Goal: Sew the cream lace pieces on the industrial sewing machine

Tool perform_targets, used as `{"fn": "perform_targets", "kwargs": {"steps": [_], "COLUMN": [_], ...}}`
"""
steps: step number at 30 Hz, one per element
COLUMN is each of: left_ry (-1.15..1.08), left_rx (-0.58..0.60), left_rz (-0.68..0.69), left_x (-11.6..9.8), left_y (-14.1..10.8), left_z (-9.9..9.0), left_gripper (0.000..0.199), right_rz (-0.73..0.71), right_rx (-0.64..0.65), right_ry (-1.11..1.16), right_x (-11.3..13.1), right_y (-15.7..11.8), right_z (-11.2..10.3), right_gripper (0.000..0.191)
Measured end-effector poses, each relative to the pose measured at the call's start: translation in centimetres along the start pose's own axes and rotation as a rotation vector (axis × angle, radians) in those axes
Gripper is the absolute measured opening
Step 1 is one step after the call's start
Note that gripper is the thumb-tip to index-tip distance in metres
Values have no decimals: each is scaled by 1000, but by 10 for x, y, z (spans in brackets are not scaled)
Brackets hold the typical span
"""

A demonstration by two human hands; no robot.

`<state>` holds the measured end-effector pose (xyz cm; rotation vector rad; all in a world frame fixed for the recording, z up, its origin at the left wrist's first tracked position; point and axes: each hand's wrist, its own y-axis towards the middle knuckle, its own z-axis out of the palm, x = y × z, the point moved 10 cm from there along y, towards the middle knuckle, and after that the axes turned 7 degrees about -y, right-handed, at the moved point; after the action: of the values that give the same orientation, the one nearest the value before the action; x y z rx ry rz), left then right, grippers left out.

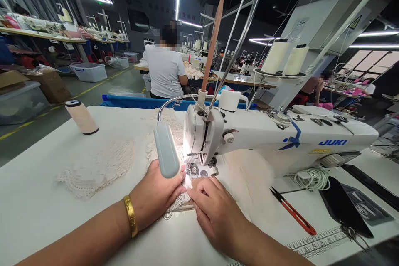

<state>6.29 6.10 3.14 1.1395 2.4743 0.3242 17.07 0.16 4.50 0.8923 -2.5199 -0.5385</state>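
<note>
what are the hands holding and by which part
Both hands, left and right, press lace at its near end, fingertips on it, in front of the sewing machine.

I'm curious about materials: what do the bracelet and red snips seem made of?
The bracelet looks like polished, gold-toned metal, given its yellow glints. The snips have thin, dark blades, suggesting metal; their smooth red handle could be plastic or painted metal.

Room to pass lay over the smooth white tabletop (pixel 70 216) between cream openwork lace (pixel 102 166) and the left forearm (pixel 93 226); a grey plastic lamp head (pixel 167 149) obstructed the left hand (pixel 157 193) from above; a long white metal sewing machine (pixel 255 126) barred the right side.
</note>
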Motion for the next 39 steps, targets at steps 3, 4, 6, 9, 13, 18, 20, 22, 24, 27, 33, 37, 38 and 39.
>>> {"fn": "perform_targets", "kwargs": {"steps": [3,4,6,9,13,18,20,22,24,27,33,37,38,39], "left_ry": [-11,-20,-38,-50,-69,-103,-112,-116,-116,-107,-44,-42,-52,-64], "left_rx": [0,-1,-3,-10,-32,-37,-61,-71,-62,-49,-81,-67,-58,-55], "left_rz": [10,10,4,-3,-9,-27,-28,-28,-25,-13,7,118,148,169], "left_x": [-1,-1,1,2,1,2,3,4,4,4,-1,-23,-28,-32], "left_y": [1,1,-1,-4,-5,-6,-8,-10,-10,-8,-2,-3,-3,-4], "left_z": [0,0,0,0,-4,3,6,8,10,9,-4,-15,-16,-18], "left_gripper": [33,32,30,28,26,24,26,26,27,27,14,29,31,32], "right_rz": [-2,-2,-1,0,-14,-33,-37,-40,-41,-34,5,11,14,18], "right_rx": [-13,-17,-22,-33,-59,-77,-77,-77,-80,-70,-14,9,20,32], "right_ry": [1,1,2,3,-5,-4,-6,-12,-18,-26,-16,-7,-5,-4], "right_x": [0,0,1,1,1,2,2,2,3,2,-3,-6,-7,-8], "right_y": [-1,-1,-2,-2,-2,-3,-3,-3,-3,-3,-3,-3,-2,-2], "right_z": [-1,-1,-1,-1,-1,-1,0,0,0,0,6,11,12,13], "right_gripper": [31,31,29,29,35,38,37,37,36,35,27,25,25,24]}}
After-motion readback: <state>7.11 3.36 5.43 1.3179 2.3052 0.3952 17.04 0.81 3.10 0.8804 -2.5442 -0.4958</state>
